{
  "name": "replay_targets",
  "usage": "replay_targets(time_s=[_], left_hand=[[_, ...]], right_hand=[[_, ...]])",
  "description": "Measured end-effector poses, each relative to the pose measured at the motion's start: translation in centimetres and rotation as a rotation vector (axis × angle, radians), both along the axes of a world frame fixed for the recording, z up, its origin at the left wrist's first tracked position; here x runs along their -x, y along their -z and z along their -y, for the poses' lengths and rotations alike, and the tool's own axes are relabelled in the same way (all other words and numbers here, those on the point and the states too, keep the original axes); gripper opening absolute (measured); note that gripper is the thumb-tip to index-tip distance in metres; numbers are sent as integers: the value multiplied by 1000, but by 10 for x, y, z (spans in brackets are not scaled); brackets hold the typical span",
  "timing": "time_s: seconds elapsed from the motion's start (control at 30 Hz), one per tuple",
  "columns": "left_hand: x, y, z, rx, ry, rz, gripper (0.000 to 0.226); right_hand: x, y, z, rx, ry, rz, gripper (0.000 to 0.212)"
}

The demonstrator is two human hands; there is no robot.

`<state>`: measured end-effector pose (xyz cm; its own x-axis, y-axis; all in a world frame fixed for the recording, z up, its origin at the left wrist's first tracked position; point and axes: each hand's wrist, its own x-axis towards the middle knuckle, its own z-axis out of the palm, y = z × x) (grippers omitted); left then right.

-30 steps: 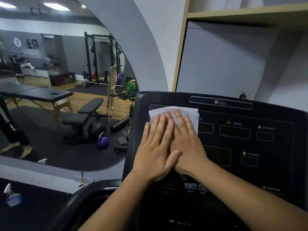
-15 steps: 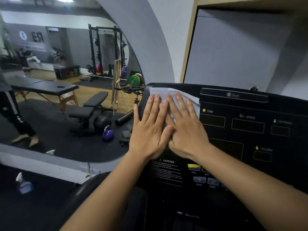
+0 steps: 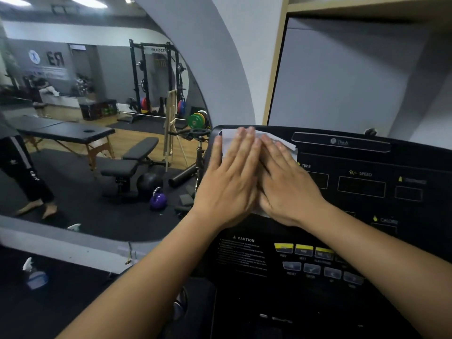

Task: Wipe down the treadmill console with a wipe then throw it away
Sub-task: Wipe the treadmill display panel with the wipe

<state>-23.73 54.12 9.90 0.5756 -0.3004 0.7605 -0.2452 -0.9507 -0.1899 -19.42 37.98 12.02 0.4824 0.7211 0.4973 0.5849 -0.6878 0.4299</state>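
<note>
The black treadmill console (image 3: 362, 187) fills the right half of the head view, with TIME, SPEED and CALORIE windows and rows of buttons lower down. A white wipe (image 3: 228, 141) lies flat on its top left corner. My left hand (image 3: 230, 182) and my right hand (image 3: 286, 182) press on the wipe side by side with straight fingers, thumbs touching. Most of the wipe is hidden under them; its edges show above the fingertips and between the wrists.
A large wall mirror (image 3: 97, 133) to the left reflects gym benches, a purple kettlebell and a standing person's legs. A spray bottle (image 3: 35, 275) stands on the dark floor at lower left. A grey wall panel (image 3: 342, 77) rises behind the console.
Both hands have slid the wipe up and left across the console, from beside the TIME window to the top left corner.
</note>
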Motion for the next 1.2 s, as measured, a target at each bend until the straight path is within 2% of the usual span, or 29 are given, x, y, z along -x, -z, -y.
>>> replay_targets(time_s=[0.1, 0.3, 0.53, 0.7, 0.83, 0.93, 1.03, 1.2], left_hand=[[-14, 3, -2, 22, 119, -68, 64], [-6, 25, -1, 41, 20, -59, 66], [50, 115, -3, 53, -38, -124, 70], [27, 76, -6, 47, -68, -135, 72], [-13, 8, -16, 40, -82, -101, 71], [-24, -8, -18, 51, -70, -102, 70], [-8, 19, -16, 101, -60, -105, 69], [59, 119, 1, 191, -73, -165, 67]], right_hand=[[1, -1, -2, 29, 16, 34, 74], [12, 12, -1, -4, 6, -10, 74], [55, 88, 0, 69, -105, -115, 81], [28, 56, -3, 72, -109, -41, 79], [-4, -3, -15, 47, -14, 44, 82], [-9, -19, -17, 42, 42, 56, 78], [6, 1, -16, 52, 31, 22, 76], [58, 88, -9, 68, -89, -83, 78]])
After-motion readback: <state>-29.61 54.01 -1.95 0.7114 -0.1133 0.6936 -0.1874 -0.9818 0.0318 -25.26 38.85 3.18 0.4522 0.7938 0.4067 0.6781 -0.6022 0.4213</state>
